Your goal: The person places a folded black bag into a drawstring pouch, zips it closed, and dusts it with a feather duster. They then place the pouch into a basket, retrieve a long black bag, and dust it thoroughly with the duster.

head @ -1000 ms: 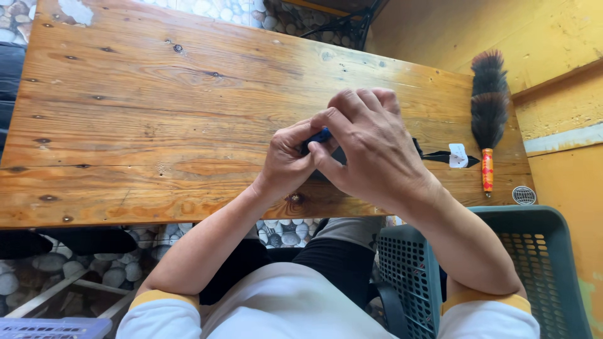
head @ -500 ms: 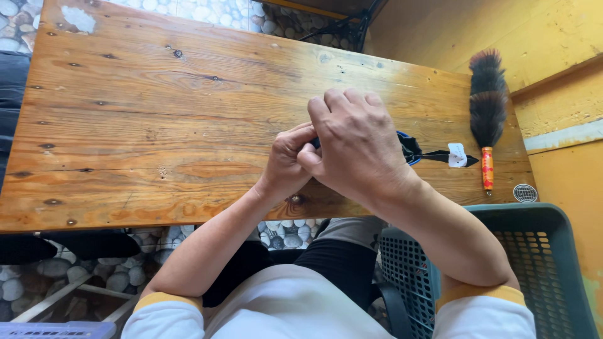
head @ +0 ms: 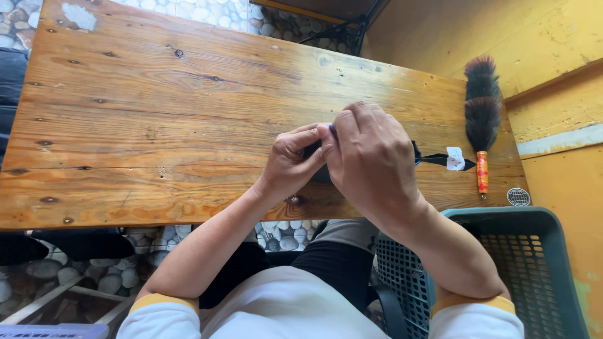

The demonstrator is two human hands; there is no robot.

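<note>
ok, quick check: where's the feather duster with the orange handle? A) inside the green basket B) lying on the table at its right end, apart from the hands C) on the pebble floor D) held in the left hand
B: the feather duster lies flat on the wooden table near its right end, well clear of the left hand and right hand.

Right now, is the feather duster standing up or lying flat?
Lying flat: the feather duster rests lengthwise on the wooden table, feathers pointing away, beyond the hands.

Knotty, worn wooden table, matt grain; fluffy dark feather duster at right; perforated green plastic basket, lower right.
</note>
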